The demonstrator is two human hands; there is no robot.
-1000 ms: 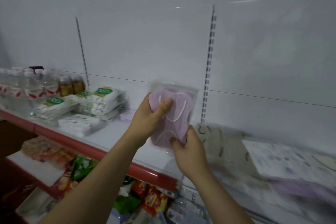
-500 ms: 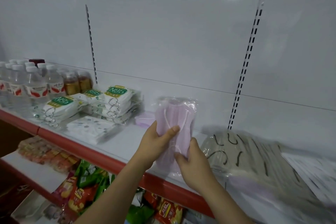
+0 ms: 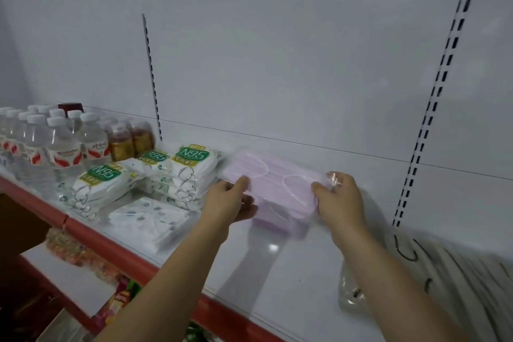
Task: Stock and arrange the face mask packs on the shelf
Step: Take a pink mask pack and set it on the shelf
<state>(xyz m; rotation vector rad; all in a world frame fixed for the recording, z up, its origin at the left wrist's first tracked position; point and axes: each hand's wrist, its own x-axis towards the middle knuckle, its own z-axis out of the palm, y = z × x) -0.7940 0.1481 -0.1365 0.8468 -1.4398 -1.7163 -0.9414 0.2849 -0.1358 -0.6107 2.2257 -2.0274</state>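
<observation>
At the far left, clear plastic water bottles with white caps and red-and-white labels (image 3: 59, 144) are cut off by the frame edge, and two amber-filled bottles (image 3: 130, 141) stand behind them, half hidden. Next come stacked white N95 mask packs with green labels (image 3: 191, 172), crinkly and glossy, and in front of them a flat pile of white patterned mask packs (image 3: 144, 219), blurred so the print is hard to make out. All lie on the white glossy shelf with a red front edge (image 3: 277, 272). The left hand (image 3: 230, 203) grips the left end of a soft clear plastic pack of pleated lilac face masks with white ear loops (image 3: 273, 178), thumb on top and fingers curled beneath. The pack is level, just right of the N95 stack, above another lilac pack (image 3: 280, 223) lying on the shelf; whether the two touch I cannot tell. The right hand (image 3: 340, 200) pinches its right end, wrapper bunched at the fingers. At the lower right, clear bags of pale masks with black loops (image 3: 433, 277) are blurred and cut off.
</observation>
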